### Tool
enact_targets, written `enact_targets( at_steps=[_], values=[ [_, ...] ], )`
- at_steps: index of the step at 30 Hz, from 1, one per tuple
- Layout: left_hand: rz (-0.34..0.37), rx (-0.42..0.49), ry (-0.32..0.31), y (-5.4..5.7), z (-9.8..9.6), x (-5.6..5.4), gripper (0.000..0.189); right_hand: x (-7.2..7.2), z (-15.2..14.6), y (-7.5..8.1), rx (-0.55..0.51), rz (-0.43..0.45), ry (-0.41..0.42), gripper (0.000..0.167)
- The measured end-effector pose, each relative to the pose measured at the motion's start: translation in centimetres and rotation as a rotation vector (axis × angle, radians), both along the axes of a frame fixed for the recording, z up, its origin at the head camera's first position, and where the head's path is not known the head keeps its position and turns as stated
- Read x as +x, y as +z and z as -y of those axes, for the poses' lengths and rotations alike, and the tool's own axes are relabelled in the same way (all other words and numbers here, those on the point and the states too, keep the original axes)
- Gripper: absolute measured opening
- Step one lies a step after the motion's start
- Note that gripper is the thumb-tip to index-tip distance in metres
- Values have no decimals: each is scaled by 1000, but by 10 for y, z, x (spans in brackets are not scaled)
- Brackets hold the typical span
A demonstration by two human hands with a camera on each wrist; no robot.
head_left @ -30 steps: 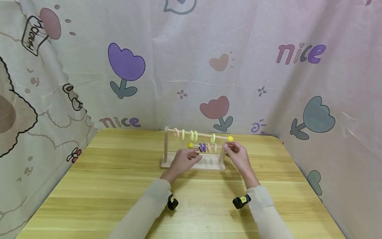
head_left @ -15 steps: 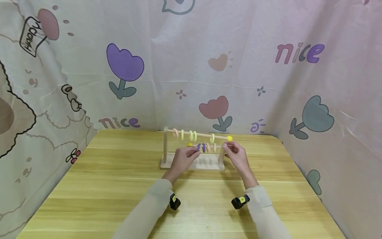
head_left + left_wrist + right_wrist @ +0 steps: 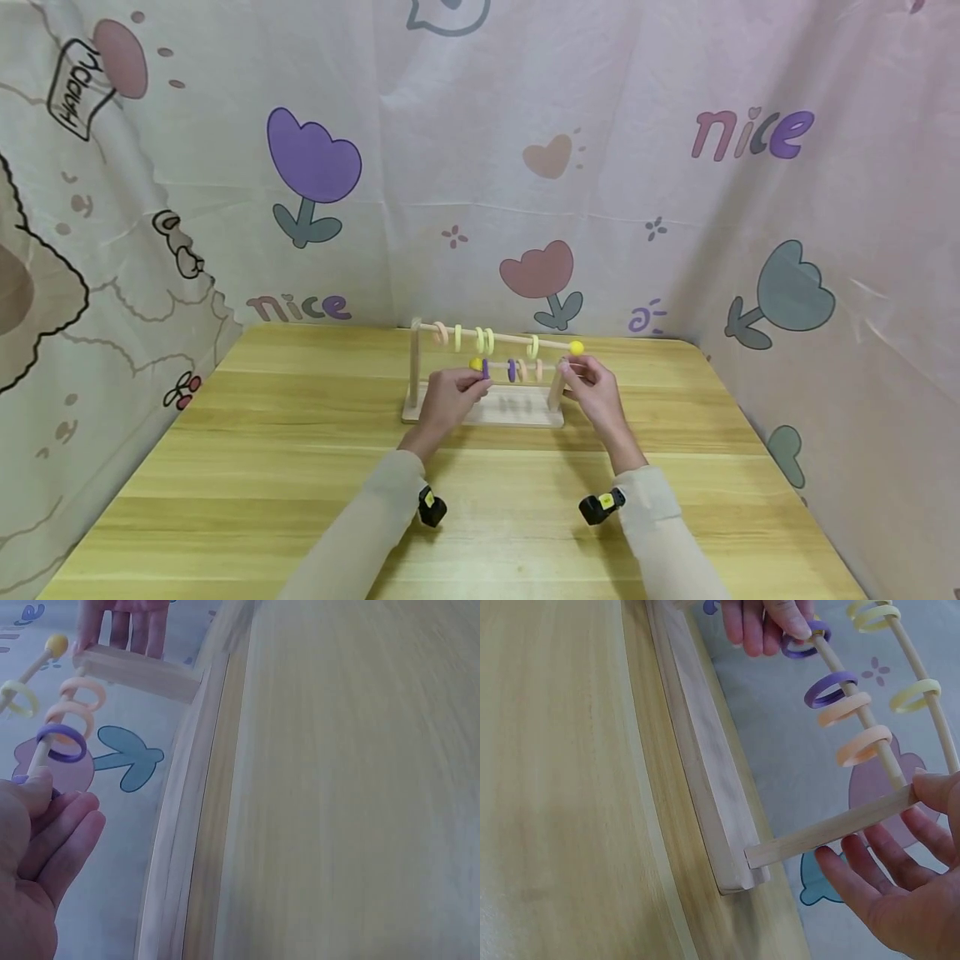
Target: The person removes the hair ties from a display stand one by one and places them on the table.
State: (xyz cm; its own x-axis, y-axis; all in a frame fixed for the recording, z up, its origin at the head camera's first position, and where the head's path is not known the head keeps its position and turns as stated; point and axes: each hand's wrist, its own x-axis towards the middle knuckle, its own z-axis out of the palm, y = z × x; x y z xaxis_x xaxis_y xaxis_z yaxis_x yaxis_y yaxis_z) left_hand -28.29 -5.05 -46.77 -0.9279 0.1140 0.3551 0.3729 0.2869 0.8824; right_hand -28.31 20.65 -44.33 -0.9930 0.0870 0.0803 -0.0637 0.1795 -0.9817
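A wooden rack has a base (image 3: 517, 412), a tall left post (image 3: 415, 367) and a short right post (image 3: 832, 829). My left hand (image 3: 448, 404) pinches a purple ring (image 3: 799, 651) on the lower rod (image 3: 885, 757), close to the yellow ball (image 3: 476, 364) at its left end. Farther right on that rod hang another purple ring (image 3: 61, 742) and two peach rings (image 3: 865, 746). My right hand (image 3: 597, 393) grips the top of the short post, its thumb by the rod's end and fingers on the other side.
The upper rod (image 3: 513, 338) carries a peach ring (image 3: 440, 333) and several pale yellow rings (image 3: 480, 339), ending in a yellow ball (image 3: 576, 348). Under the rack lies a wooden table (image 3: 510, 517). Behind it hangs a printed cloth (image 3: 435, 167).
My left hand took hold of one purple ring and slid it left along the lower rod, away from the other purple ring. The right hand stays at the short post.
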Motion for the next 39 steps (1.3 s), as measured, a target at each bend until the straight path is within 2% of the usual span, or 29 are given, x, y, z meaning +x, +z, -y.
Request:
enact_targets(
  at_steps=[9, 17, 20, 25, 33, 39],
  values=[
    [38, 25, 42, 1, 15, -1, 14, 1, -1, -2, 1, -10, 2, 41],
    [115, 105, 19, 2, 22, -3, 15, 2, 0, -3, 1, -7, -3, 41],
    [119, 114, 21, 3, 23, -3, 17, 2, 0, -3, 3, -9, -5, 41],
    [97, 93, 40, 6, 25, -1, 21, 1, 0, -3, 7, -15, -2, 42],
    [7, -2, 23, 16, 30, 7, 16, 1, -1, -4, 4, -5, 4, 42],
    [-10, -47, 36, 18, 37, 10, 10, -1, -1, -5, 2, -12, -4, 42]
  ],
)
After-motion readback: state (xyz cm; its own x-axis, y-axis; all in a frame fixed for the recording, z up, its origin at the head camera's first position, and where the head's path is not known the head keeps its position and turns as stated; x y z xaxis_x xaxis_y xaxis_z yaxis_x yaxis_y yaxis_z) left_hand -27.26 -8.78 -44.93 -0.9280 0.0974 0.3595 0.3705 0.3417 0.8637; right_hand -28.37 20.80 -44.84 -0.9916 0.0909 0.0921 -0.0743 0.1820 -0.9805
